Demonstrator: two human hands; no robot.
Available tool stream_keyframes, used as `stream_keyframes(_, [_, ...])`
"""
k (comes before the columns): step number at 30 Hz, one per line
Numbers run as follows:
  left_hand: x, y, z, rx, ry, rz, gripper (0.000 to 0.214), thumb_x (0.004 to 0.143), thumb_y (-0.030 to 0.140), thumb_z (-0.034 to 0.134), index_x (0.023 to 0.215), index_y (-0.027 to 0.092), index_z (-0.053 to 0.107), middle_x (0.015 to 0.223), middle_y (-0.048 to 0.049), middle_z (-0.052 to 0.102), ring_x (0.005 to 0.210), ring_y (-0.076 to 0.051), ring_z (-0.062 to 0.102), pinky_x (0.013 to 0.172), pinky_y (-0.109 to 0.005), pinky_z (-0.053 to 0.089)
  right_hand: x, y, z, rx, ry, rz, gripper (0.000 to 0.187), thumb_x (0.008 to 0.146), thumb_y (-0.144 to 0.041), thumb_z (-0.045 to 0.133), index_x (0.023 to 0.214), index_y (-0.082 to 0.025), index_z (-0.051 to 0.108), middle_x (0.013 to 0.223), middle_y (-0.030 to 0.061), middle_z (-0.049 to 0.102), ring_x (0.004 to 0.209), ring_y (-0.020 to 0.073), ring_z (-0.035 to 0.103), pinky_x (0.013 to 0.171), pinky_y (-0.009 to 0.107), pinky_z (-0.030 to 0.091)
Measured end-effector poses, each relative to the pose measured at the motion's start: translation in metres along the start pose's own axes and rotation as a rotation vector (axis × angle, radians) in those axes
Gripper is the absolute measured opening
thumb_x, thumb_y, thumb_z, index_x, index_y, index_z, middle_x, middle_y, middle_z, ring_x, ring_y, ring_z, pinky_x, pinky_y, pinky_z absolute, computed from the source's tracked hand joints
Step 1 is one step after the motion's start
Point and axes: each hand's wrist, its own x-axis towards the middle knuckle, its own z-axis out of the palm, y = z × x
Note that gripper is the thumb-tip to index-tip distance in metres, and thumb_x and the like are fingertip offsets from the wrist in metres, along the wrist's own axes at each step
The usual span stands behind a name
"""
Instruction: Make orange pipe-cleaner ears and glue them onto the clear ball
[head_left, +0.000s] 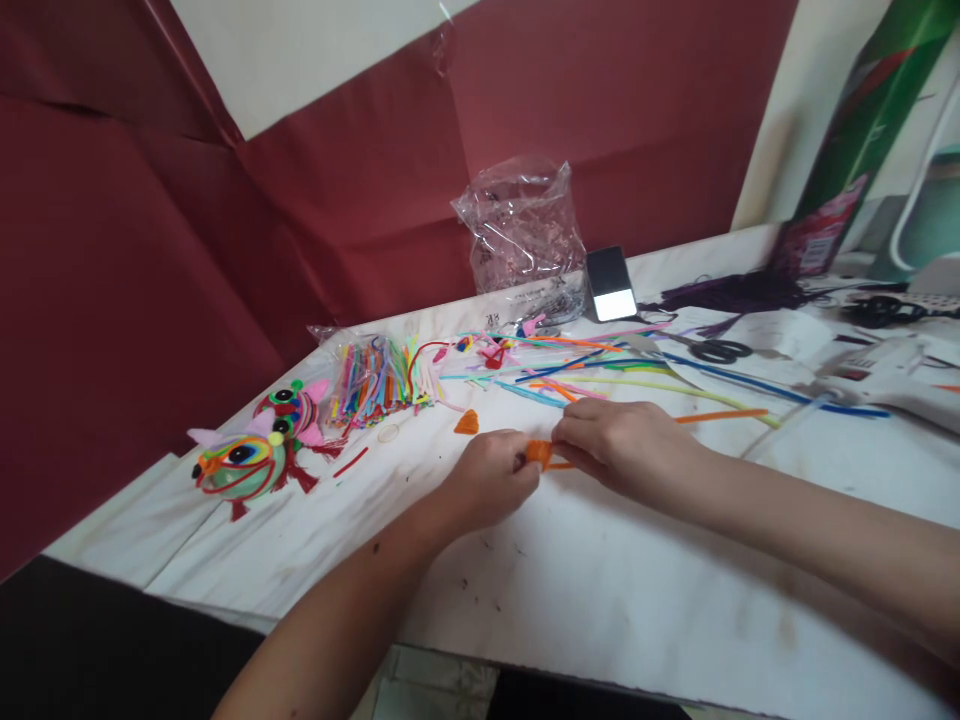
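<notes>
Between my two hands is a small orange pipe cleaner piece (538,453), bent or wound into a compact, flat-looking shape. My left hand (489,478) pinches its left side, fingers closed. From the other side my right hand (637,445) grips it with fingertips pressed together, and a short orange strand runs under those fingers. A finished-looking orange triangle (466,422) lies on the table just beyond my left hand. Past my right wrist an orange length (724,415) sticks out; whether it joins the held piece is hidden.
Loose coloured pipe cleaners (600,375) spread behind my hands, beside a bagged bundle (375,385). Two decorated animal figures (244,465) with red tassels stand at left. Black scissors (716,350), a phone (611,285), a clear plastic bag (521,235) and purple tassel threads (739,292) lie farther back.
</notes>
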Motion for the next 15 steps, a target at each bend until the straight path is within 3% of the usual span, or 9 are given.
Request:
stream_keyframes(6, [-0.001,0.001,0.001,0.001,-0.069,-0.004,0.016,0.063,0.011,0.045,0.05,0.018,0.039,0.053,0.0034,0.042,0.05,-0.01,0.037,0.05,-0.024,0.024,0.003,0.005,-0.002,0.242,-0.111,-0.056,0.021,0.082,-0.014,0.046,0.077,-0.018,0.066,0.07,0.0043,0.061,0.065,0.0141,0.056,0.057,0.023,0.037])
stream_keyframes(9, [0.0,-0.002,0.001,-0.149,-0.135,-0.091,0.012,0.065,0.015,0.046,0.054,0.017,0.045,0.055,0.0037,0.043,0.052,-0.009,0.038,0.05,-0.023,0.026,0.005,0.008,-0.002,0.296,-0.123,-0.076,0.022,0.081,-0.012,0.044,0.071,-0.017,0.063,0.07,0.0049,0.061,0.065,0.0141,0.055,0.059,0.024,0.039])
stream_keyframes(13, [0.002,-0.006,0.003,-0.528,-0.165,-0.313,0.011,0.067,0.026,0.052,0.066,0.015,0.055,0.057,0.0032,0.05,0.054,-0.009,0.044,0.053,-0.022,0.032,0.008,0.012,-0.006,0.354,-0.135,0.067,0.02,0.078,-0.015,0.046,0.068,-0.016,0.063,0.069,0.0046,0.063,0.06,0.0137,0.054,0.055,0.024,0.038])
stream_keyframes(15, [0.002,-0.004,0.004,-0.593,-0.12,-0.35,0.016,0.066,0.03,0.057,0.069,0.015,0.057,0.059,0.0033,0.051,0.053,-0.009,0.043,0.052,-0.022,0.031,0.01,0.014,-0.007,0.405,-0.136,0.159,0.018,0.078,-0.017,0.047,0.07,-0.016,0.063,0.067,0.0039,0.064,0.057,0.0138,0.054,0.054,0.024,0.039])
